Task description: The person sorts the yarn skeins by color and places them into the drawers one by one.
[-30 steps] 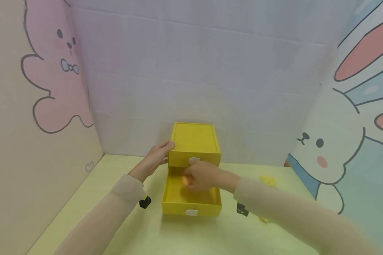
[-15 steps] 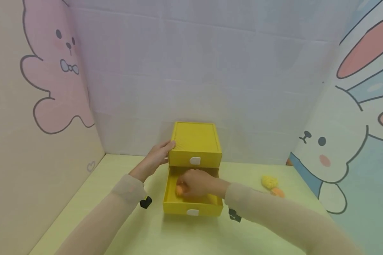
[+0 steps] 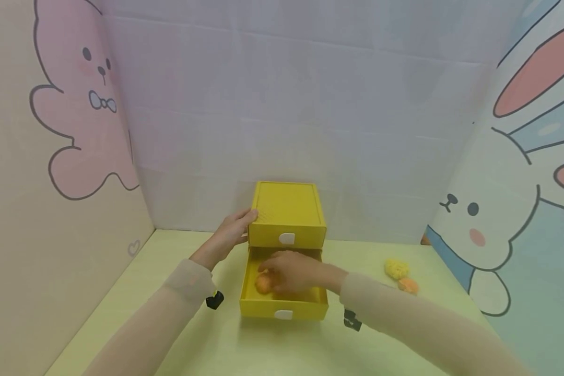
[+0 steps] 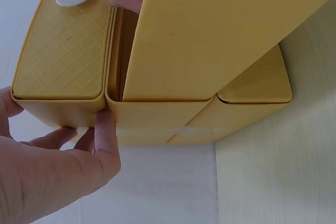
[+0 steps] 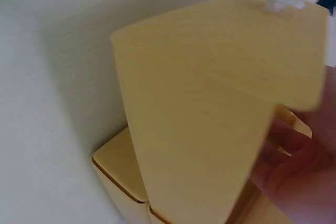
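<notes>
A yellow drawer cabinet (image 3: 286, 201) stands against the back wall, with one drawer (image 3: 263, 308) pulled out below its top drawer. My left hand (image 3: 230, 232) grips the cabinet's left side, thumb at the top edge and fingers bent against the side panel (image 4: 58, 114). Inside the pulled-out drawer, my right hand (image 3: 293, 271) is low over the floor, its fingers loosened beside a small, round, orange thing (image 3: 263, 283). That thing lies near the drawer's left side, partly behind the fingers. In the right wrist view, the drawer wall (image 5: 194, 129) covers part of the right hand.
On the table to the right lie a bunched yellow thing (image 3: 397, 269) and, touching it in this view, an orange one (image 3: 408, 285). A further yellow drawer (image 4: 257, 80) sits shut beneath the pulled-out one. Printed walls stand at left, back and right.
My right hand has moved left and lower in the drawer and let go of the round orange thing, which now shows more fully. The left hand has stayed on the cabinet.
</notes>
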A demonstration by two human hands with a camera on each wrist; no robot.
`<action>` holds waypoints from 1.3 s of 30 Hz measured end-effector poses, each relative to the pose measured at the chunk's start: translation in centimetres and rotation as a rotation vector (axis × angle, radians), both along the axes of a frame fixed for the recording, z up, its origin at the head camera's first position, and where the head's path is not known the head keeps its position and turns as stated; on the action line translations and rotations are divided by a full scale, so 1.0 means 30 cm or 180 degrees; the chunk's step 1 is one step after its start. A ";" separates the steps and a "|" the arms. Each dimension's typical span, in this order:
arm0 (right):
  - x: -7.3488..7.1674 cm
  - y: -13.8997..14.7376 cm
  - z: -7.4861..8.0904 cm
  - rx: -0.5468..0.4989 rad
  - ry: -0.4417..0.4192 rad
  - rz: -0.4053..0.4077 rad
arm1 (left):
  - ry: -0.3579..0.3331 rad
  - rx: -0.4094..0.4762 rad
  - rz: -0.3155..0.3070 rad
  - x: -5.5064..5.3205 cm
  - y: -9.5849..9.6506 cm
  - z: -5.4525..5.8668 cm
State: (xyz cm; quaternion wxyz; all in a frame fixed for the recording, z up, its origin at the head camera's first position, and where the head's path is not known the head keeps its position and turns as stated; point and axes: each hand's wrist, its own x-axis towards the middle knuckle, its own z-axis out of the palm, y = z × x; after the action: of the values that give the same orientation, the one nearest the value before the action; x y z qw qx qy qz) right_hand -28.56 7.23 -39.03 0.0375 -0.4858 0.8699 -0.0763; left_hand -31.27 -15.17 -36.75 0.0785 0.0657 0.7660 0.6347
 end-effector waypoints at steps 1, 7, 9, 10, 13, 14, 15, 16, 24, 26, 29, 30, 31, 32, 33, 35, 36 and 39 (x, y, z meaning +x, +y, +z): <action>0.005 0.013 0.014 -0.0053 -0.0030 0.0009 | -0.0007 -0.0004 -0.0003 -0.001 0.000 -0.001; 0.047 0.132 0.117 -0.0313 -0.0243 0.0018 | -0.0042 -0.0038 0.0007 -0.005 0.003 -0.001; 0.059 0.189 0.144 -0.0373 -0.0272 -0.0019 | -0.0056 -0.0044 0.0020 -0.006 0.003 0.000; 0.064 0.222 0.156 -0.0413 -0.0276 -0.0043 | -0.0065 -0.0051 0.0024 -0.006 0.003 0.000; 0.073 0.332 0.184 -0.0551 -0.0338 -0.0139 | -0.0083 -0.0054 0.0008 -0.011 0.005 0.000; 0.074 0.372 0.188 -0.0602 -0.0383 -0.0174 | -0.0084 -0.0055 -0.0004 -0.012 0.006 -0.001; 0.074 0.412 0.192 -0.0644 -0.0427 -0.0216 | -0.0086 -0.0055 -0.0012 -0.013 0.006 -0.001; 0.072 0.452 0.192 -0.0681 -0.0450 -0.0236 | -0.0087 -0.0056 -0.0018 -0.013 0.006 -0.001; 0.036 0.750 0.135 -0.0682 -0.0414 -0.0781 | -0.0079 -0.0026 0.0001 -0.014 0.005 -0.001; 0.026 0.812 0.106 -0.0666 -0.0425 -0.0970 | -0.0081 -0.0012 -0.0017 -0.016 0.005 -0.002; 0.010 0.900 0.055 -0.0657 -0.0403 -0.1177 | -0.0087 -0.0008 -0.0045 -0.019 0.008 -0.003; 0.004 0.925 0.037 -0.0650 -0.0372 -0.1221 | -0.0085 -0.0017 -0.0050 -0.020 0.009 -0.003; -0.001 0.949 0.021 -0.0635 -0.0350 -0.1266 | -0.0086 -0.0026 -0.0049 -0.019 0.009 -0.003; -0.007 0.972 0.005 -0.0611 -0.0325 -0.1311 | -0.0089 -0.0031 -0.0043 -0.018 0.008 -0.002; -0.012 0.994 -0.011 -0.0591 -0.0296 -0.1345 | -0.0091 -0.0036 -0.0037 -0.018 0.007 -0.001; -0.018 1.031 -0.042 -0.0560 -0.0294 -0.1443 | -0.0083 -0.0049 -0.0032 -0.017 0.005 0.000; -0.019 1.046 -0.057 -0.0550 -0.0309 -0.1486 | -0.0082 -0.0050 -0.0030 -0.016 0.004 0.000; -0.019 1.084 -0.103 -0.0556 -0.0344 -0.1558 | -0.0074 -0.0057 -0.0025 -0.015 0.001 0.001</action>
State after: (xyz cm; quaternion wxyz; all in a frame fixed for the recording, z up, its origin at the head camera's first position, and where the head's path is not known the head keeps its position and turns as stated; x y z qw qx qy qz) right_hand -29.12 39.74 -42.12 0.0222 -0.2576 0.9484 -0.1837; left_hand -31.71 -15.14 -36.71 0.0903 0.0606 0.7704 0.6282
